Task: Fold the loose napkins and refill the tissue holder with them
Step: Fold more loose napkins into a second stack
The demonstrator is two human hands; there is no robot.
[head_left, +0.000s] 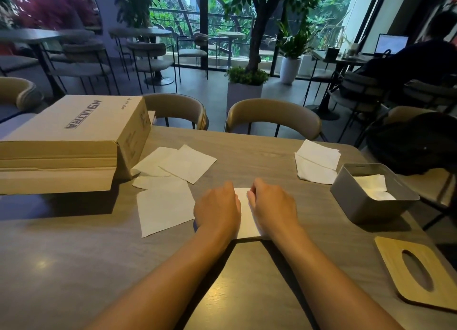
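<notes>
A white napkin [246,215] lies on the table in front of me, mostly hidden under both hands. My left hand [217,207] and my right hand [273,206] lie on it side by side, fingers curled down onto the paper at its far edge. The grey tissue holder [371,206] stands open at the right with white napkins [373,187] inside. Its wooden lid [418,272] with an oval slot lies nearer me. Several loose napkins [165,206] are spread out left of my hands, and two more napkins [316,163] lie behind the holder.
A large cardboard box [74,141] takes up the table's left side, touching the loose napkins. Two tan chairs [272,116] stand at the far edge. A black bag [415,144] sits on a seat at the right. A person sits at a far table.
</notes>
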